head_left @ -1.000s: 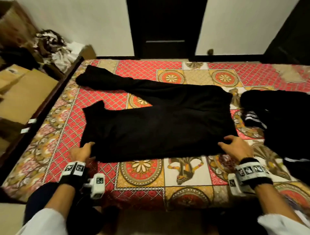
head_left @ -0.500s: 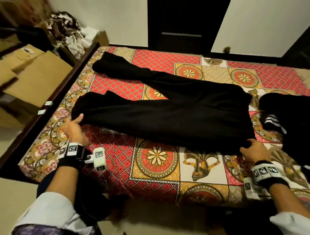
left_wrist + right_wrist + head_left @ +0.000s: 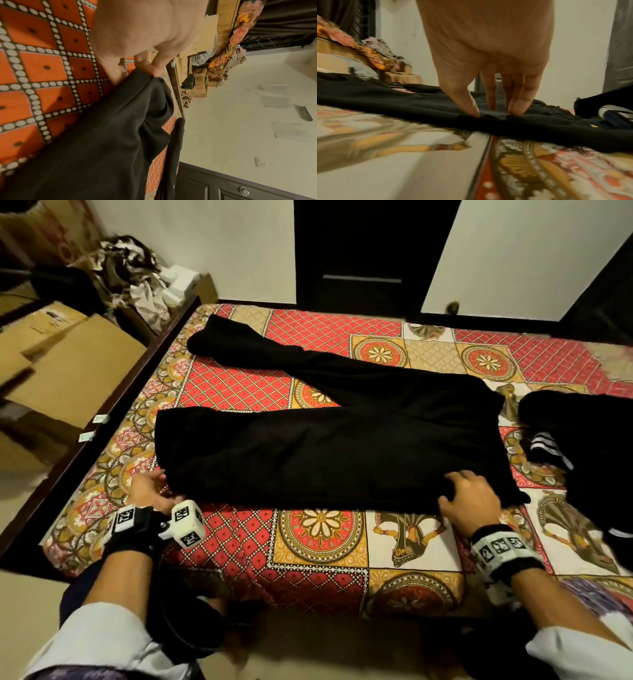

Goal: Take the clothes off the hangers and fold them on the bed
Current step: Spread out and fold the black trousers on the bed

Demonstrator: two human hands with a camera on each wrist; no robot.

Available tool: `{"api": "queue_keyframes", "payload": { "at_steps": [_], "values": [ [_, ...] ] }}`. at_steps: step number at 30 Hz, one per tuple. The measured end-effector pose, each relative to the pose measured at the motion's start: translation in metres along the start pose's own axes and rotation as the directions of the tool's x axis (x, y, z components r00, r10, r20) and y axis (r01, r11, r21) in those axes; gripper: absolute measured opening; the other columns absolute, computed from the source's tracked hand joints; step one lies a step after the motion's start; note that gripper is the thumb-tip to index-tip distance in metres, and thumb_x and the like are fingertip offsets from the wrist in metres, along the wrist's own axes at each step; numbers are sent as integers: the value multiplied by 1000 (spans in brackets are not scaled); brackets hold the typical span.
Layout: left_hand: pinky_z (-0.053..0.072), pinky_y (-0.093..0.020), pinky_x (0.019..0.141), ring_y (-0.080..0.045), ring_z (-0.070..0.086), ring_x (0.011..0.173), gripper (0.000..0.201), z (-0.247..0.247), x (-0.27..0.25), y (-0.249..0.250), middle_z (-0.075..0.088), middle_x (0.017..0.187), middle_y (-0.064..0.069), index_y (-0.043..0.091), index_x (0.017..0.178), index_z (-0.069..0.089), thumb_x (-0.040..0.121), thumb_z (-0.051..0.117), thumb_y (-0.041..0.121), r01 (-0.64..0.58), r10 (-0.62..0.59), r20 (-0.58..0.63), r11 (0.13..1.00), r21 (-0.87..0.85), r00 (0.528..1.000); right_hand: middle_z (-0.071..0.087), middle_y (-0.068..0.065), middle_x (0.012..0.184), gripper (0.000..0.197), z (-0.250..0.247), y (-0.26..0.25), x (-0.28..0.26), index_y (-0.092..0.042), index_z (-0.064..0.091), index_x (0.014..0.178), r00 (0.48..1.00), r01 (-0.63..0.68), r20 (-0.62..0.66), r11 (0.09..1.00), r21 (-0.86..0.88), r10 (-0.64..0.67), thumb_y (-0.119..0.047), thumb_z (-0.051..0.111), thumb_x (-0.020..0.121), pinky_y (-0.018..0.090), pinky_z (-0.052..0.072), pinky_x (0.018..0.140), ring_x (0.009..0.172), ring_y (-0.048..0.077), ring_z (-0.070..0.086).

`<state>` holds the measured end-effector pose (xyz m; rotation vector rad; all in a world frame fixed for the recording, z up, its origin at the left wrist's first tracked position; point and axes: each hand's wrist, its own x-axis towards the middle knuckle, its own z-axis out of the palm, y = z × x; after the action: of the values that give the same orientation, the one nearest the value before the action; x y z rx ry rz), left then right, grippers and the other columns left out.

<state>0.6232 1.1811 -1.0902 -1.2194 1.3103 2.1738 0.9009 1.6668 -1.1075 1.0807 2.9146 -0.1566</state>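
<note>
the black trousers (image 3: 342, 446) lie flat on the bed (image 3: 322, 535), its patterned red cover near a dark door (image 3: 370, 251). my left hand (image 3: 150, 491) pinches the hem; my right hand (image 3: 469, 505) presses straight fingertips (image 3: 516, 111) on the waist edge.

I see cream walls (image 3: 239, 244), a dark door (image 3: 370, 251) beyond the far edge, cardboard boxes (image 3: 78, 371) stacked left (possibly more behind, too dim), pale floor (image 3: 24, 604), warm indoor light.
</note>
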Motion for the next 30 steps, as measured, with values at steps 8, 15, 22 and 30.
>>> {"api": "queue_keyframes", "payload": {
  "at_steps": [8,15,22,30],
  "values": [
    [38,-14,33,-10,54,42,20,1,3,7,62,76,-7,11,101,57,85,67,19,174,-199,295,979,108,935,44,3,156,62,21,-47,-29,-24,51,148,959,257,118,966,9,-256,-30,64,88,40,43,111,142,24,43],
    [36,-20,44,-12,55,56,9,2,-6,19,63,84,4,19,86,59,92,63,14,-164,177,235,984,-73,956,41,1,161,65,19,-42,-28,-28,48,150,954,273,128,962,15,-272,-36,64,88,38,41,115,146,21,38],
    [57,-39,85,-25,66,115,67,-73,67,84,64,131,-1,20,142,57,76,71,28,-396,363,-219,909,-132,906,41,0,160,66,20,-46,-27,-27,47,151,957,266,134,963,-53,-257,-38,65,88,38,41,114,145,22,39],
    [56,-35,59,-25,61,78,9,-62,25,58,66,91,-14,8,103,59,99,54,15,-102,106,-24,985,138,994,62,4,138,54,24,-47,-23,-18,65,133,963,254,90,967,26,-256,-29,75,81,43,53,95,122,29,58]
  ]
}}
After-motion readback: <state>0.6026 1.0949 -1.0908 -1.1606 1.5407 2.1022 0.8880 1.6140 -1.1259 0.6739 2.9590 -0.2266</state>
